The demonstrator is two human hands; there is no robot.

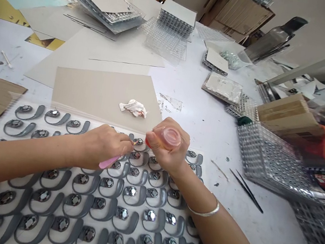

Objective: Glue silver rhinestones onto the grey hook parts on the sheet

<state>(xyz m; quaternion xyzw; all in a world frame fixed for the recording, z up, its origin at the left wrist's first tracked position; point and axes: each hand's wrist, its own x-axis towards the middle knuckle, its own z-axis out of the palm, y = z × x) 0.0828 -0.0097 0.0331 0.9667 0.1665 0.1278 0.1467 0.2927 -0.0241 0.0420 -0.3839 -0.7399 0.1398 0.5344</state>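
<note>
My left hand (105, 146) is closed on a slim tool with a pink handle (109, 162). Its narrow orange tip points at one of the small round metal pieces, though I cannot tell whether it touches. Just to the right, my right hand (172, 156) grips a translucent squeeze bottle (170, 137), reddish inside. The bottle is tilted, base toward me, and a bit of red shows at its far end. Beneath both hands lies a white sheet (50, 239) with rows of grey curved pieces (136, 195), each bearing a round part with a shiny stone.
A crumpled tissue (134, 108) with reddish stains rests on grey cardboard (100, 88). Black tweezers (246, 191) and a cotton swab (219, 169) lie at right, near stacked clear plastic trays (270, 154). More trays (175, 22) and a dark bottle (272, 38) stand farther back.
</note>
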